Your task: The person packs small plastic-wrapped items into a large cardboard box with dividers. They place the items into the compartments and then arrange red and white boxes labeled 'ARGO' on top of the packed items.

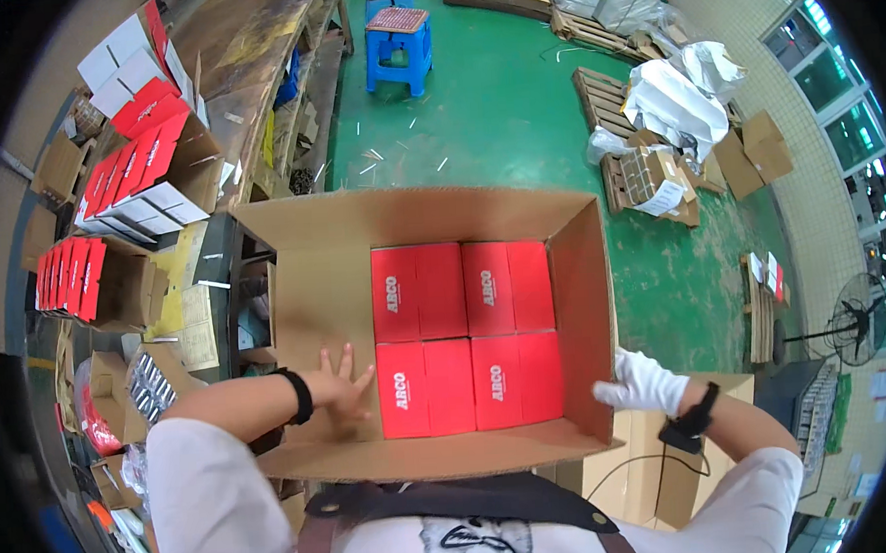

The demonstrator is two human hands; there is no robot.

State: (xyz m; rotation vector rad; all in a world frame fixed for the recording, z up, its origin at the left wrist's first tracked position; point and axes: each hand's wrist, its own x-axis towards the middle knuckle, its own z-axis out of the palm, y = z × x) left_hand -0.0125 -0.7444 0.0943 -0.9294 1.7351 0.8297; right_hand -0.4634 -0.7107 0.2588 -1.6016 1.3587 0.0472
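Open brown carton (314, 303), four red boxes (464, 337) inside

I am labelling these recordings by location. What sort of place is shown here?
Probably a factory packing area or warehouse. A large open cardboard carton holds rows of red boxes, more red and white boxes fill cartons on a workbench, and wooden pallets lie on the green floor.

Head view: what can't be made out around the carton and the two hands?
- Head view: right hand in a white glove sits outside the cardboard carton; the carton wall hides its fingertips, so any grip is unclear.
- Left hand lies flat inside; the floor beneath it is covered.
- Four red boxes: only the tops show; layers below are hidden.
- The carton's near wall is hidden by the person's chest.
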